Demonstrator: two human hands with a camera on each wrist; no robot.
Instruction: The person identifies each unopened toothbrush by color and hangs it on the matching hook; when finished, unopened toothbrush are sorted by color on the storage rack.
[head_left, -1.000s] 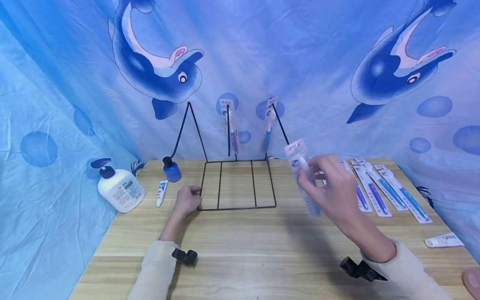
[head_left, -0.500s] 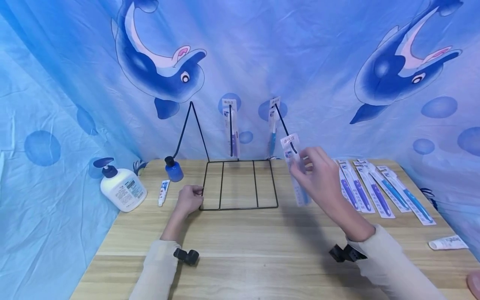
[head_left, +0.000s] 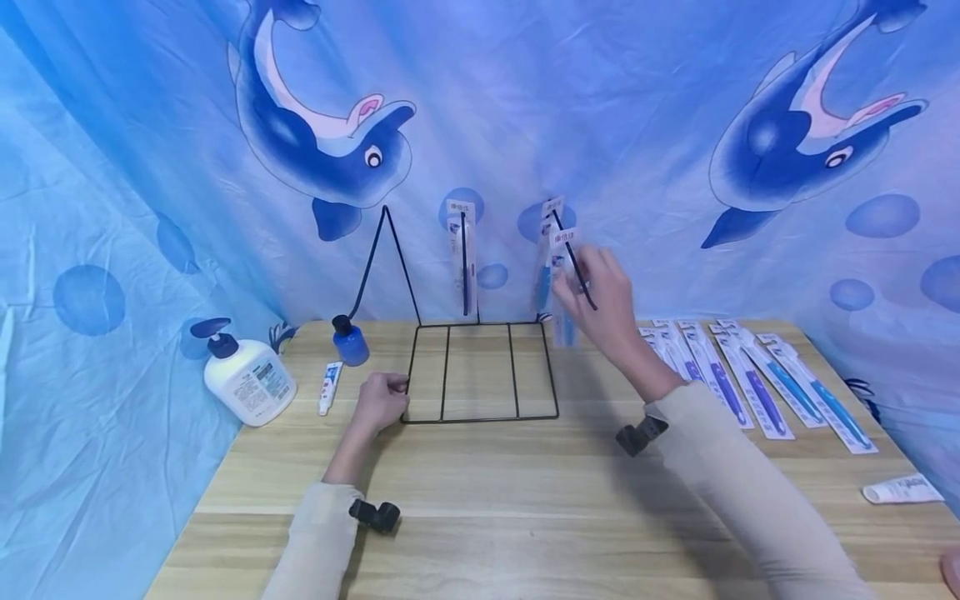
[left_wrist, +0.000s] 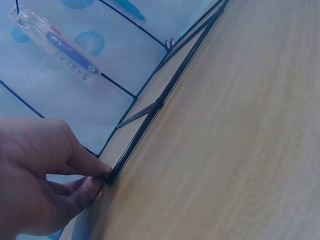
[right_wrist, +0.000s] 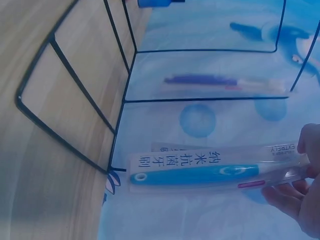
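My left hand (head_left: 378, 402) pinches the left base wire of a black wire display rack (head_left: 480, 419), seen close up in the left wrist view. At the rack's right hook, my right hand (head_left: 602, 300) holds a packaged blue toothbrush (right_wrist: 195, 175) near its upper part. The hook's wire passes through the top of this pack's card, and its free end sticks out in front. Behind it on the same hook hangs another blue toothbrush pack (head_left: 545, 283). A purple toothbrush pack (head_left: 456, 242) hangs on the middle hook; the left hook (head_left: 369, 258) is bare.
Several packaged toothbrushes (head_left: 761, 404) lie fanned on the table's right side, with a white tube (head_left: 902, 489) in front. At left stand a pump bottle (head_left: 251, 383) and a blue bottle (head_left: 350, 343), with a small toothpaste tube (head_left: 329, 388) between. A dolphin-print curtain (head_left: 480, 100) hangs behind.
My right hand has carried the toothbrush pack leftward and back, onto the right hook and along it toward the curtain. The left hand still pinches the rack.
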